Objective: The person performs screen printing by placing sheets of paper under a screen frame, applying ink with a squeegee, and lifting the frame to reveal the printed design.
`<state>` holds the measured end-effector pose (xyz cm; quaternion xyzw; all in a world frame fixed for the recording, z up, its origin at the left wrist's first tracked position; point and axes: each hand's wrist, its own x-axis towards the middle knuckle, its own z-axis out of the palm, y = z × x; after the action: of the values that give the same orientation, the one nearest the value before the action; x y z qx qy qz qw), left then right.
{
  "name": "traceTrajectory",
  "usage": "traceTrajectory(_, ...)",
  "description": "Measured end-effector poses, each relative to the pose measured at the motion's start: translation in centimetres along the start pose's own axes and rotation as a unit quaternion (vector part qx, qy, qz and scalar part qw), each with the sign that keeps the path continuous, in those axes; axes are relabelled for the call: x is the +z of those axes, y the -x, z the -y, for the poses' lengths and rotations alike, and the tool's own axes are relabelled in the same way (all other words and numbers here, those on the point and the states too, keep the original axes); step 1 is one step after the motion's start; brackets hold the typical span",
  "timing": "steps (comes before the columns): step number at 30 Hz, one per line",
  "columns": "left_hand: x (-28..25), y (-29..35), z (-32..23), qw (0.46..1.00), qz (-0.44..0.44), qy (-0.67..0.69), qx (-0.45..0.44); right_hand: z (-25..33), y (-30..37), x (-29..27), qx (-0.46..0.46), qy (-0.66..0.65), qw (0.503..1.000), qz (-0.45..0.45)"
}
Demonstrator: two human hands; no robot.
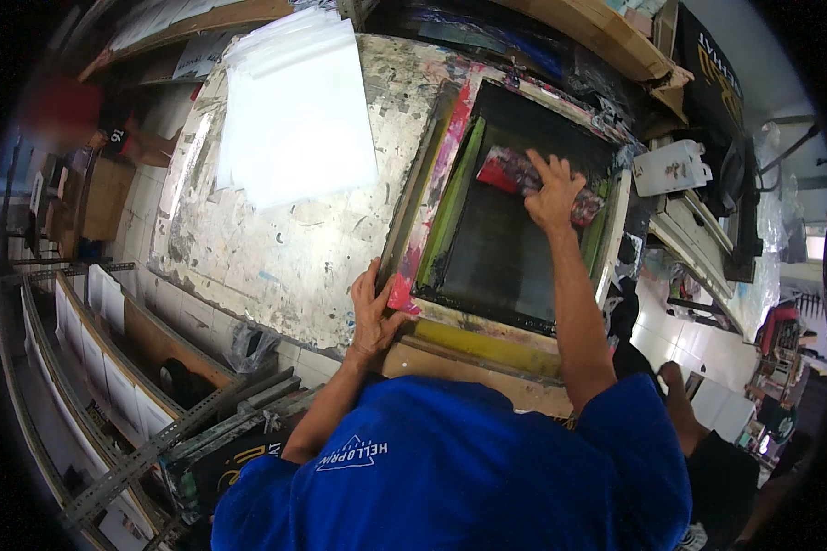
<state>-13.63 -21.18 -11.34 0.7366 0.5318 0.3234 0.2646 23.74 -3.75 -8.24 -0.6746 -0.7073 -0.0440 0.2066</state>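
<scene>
A screen printing frame (446,174), its wooden sides smeared pink and white, lies on the stained work table (289,248). My left hand (372,312) holds the frame's near left corner, thumb and fingers closed around the pink-smeared wood. Inside the frame, my right hand (554,195) grips a paint-stained squeegee (498,171) from above. One finger stretches along its top. The squeegee lies across the dark mesh (501,243) in its far half, and its lower edge is hidden. Whatever lies under the mesh cannot be made out.
Left of the frame, a stack of white sheets (294,110) sits on the table. A white plastic tub (673,168) stands beyond the frame's right side. Shelves with panels (110,340) fill the lower left. Another person (60,115) is at the far left; someone's arm (680,404) shows at right.
</scene>
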Motion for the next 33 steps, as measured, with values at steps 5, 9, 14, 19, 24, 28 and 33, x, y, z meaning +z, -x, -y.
traceTrajectory(5, -0.1, 0.1, 0.1, 1.0, 0.003, 0.002, 0.005, -3.2, -6.8, 2.0, -0.006, 0.013, 1.0, -0.002)
traceTrajectory(9, -0.1, 0.0, 0.1, 1.0, 0.004, 0.012, 0.004, -5.7, -10.8, 2.9, -0.016, 0.016, 1.0, -0.011)
traceTrajectory(14, -0.4, 0.0, -0.4, 0.999, -0.003, 0.035, 0.008, -6.7, -14.8, 1.5, -0.018, -0.019, 0.999, 0.019)
traceTrajectory(19, -0.4, -0.3, -0.2, 0.999, -0.005, 0.017, 0.029, -6.8, -14.9, 0.8, -0.03, -0.109, 0.993, -0.022)
traceTrajectory(24, -0.9, -0.5, -1.6, 0.999, -0.001, 0.041, -0.007, -5.8, -12.7, -3.4, 0.144, -0.247, 0.957, 0.041)
traceTrajectory(28, -0.1, 0.1, -1.4, 0.996, -0.042, 0.075, -0.018, -3.0, -6.3, -6.9, 0.157, -0.355, 0.921, 0.035)
traceTrajectory(33, -1.4, -1.1, -3.3, 0.991, -0.104, 0.081, 0.032, 5.6, 3.6, -14.7, 0.136, -0.389, 0.907, 0.087)
